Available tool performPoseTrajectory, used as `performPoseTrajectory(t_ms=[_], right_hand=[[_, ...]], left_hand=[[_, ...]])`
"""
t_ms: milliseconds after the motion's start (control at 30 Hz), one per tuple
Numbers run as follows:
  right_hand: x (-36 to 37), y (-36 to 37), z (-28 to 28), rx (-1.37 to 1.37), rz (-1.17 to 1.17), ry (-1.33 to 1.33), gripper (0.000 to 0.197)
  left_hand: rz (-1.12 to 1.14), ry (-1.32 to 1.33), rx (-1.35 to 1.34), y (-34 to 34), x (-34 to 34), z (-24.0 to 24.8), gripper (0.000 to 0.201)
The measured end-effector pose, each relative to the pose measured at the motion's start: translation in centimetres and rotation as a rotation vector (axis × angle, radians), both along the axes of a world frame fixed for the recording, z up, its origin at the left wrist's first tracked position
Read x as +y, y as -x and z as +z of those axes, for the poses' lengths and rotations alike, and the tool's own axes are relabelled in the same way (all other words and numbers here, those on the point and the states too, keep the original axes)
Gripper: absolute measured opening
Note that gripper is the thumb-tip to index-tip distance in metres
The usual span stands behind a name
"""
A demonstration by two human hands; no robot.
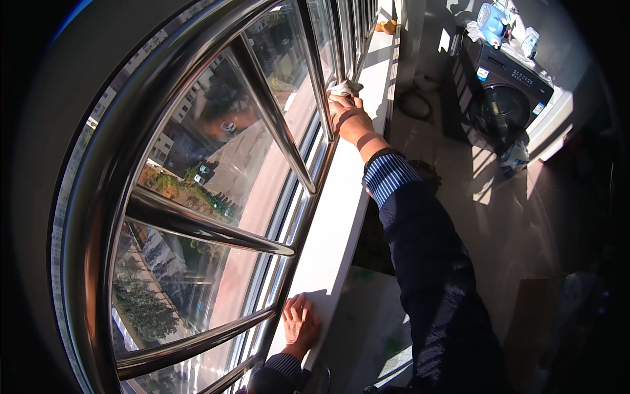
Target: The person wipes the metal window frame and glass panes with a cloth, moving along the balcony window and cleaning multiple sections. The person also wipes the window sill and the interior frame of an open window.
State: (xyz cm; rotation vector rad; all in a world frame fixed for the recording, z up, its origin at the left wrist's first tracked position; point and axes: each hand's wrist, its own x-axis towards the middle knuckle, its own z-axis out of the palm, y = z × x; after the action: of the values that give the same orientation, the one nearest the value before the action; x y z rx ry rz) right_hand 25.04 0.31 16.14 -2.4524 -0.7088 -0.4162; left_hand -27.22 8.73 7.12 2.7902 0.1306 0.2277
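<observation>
1. My right hand (352, 125) reaches far forward along the window, the arm stretched out in its dark sleeve (433, 262).
2. Its fingers are closed over a bunched pale cloth (346, 87), which pokes out past my fingertips; my thumb's place on it I cannot make out.
3. The cloth sits at the inner side of the metal railing, beside an upright bar (316, 72) and above the far stretch of the white sill (328, 243). Whether it presses on the bar, I cannot tell.
4. My left hand (302, 325) is much nearer to me, palm down on the sill, just beside the railing's bottom rail (283, 282). Its fingers lie close together, loosely bent, with nothing in their hold that I can see.
5. Beyond the shiny bars is the window glass (190, 157), with parked cars, trees and buildings far below.
6. Over to my right, well apart from both hands, stands a dark front-loading washing machine (500, 108), a blue-and-white jug (492, 25) on top.
</observation>
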Motion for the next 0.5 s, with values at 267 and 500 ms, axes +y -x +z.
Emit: performPoseTrajectory(t_ms=[267, 500], right_hand=[[-2.2, 8.0, -5.7, -0.027, 0.234, -0.589, 0.049], [-6.3, 17.9, -7.6, 0.668, 0.128, -0.840, 0.044]], left_hand=[[-0.015, -0.004, -0.024, 0.1, 0.1, -0.1, 0.050], [0.000, 0.007, -0.010, 0.2, 0.0, 0.0, 0.051]])
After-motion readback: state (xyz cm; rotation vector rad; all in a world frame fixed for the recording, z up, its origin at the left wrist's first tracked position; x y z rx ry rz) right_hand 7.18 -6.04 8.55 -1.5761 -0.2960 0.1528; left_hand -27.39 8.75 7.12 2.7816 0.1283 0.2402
